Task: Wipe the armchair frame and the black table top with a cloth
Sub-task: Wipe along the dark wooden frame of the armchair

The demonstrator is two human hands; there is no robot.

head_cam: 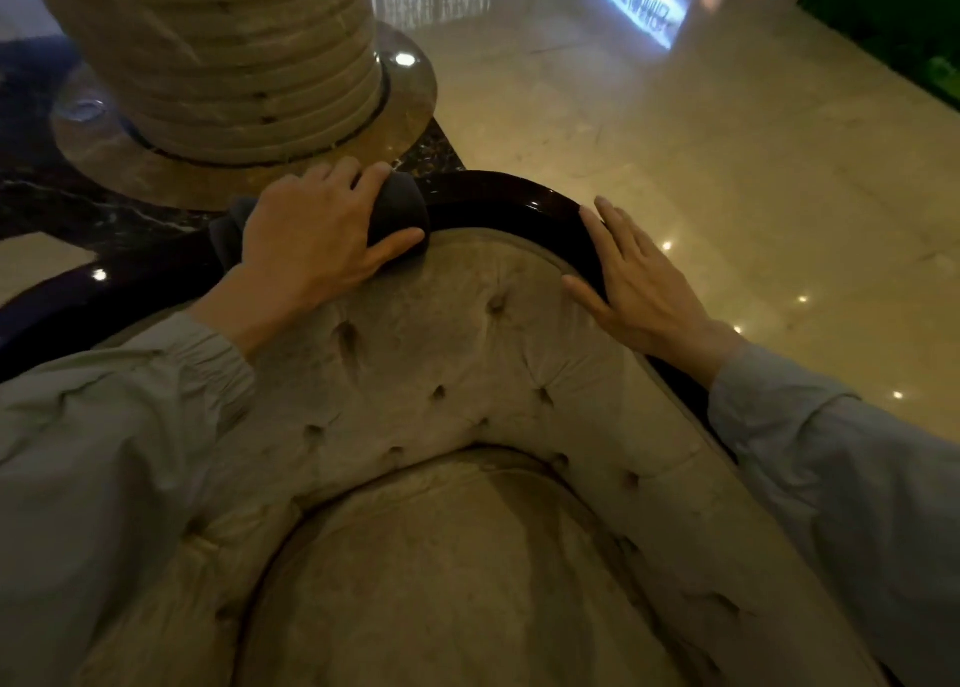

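A tufted beige armchair fills the lower view, edged by a glossy dark wooden frame (498, 198) that curves over the top of its back. My left hand (311, 234) presses a dark grey cloth (402, 208) onto the top of that frame, fingers wrapped over the cloth. My right hand (639, 281) lies flat with fingers apart on the frame's right side, holding nothing. The black table top is not in view.
Just behind the chair back stands a ribbed stone column (234, 47) on a round brown base (405, 109), set in black marble floor (78, 193). Polished beige marble floor (727, 167) spreads to the right. The beige seat cushion (441, 582) lies below me.
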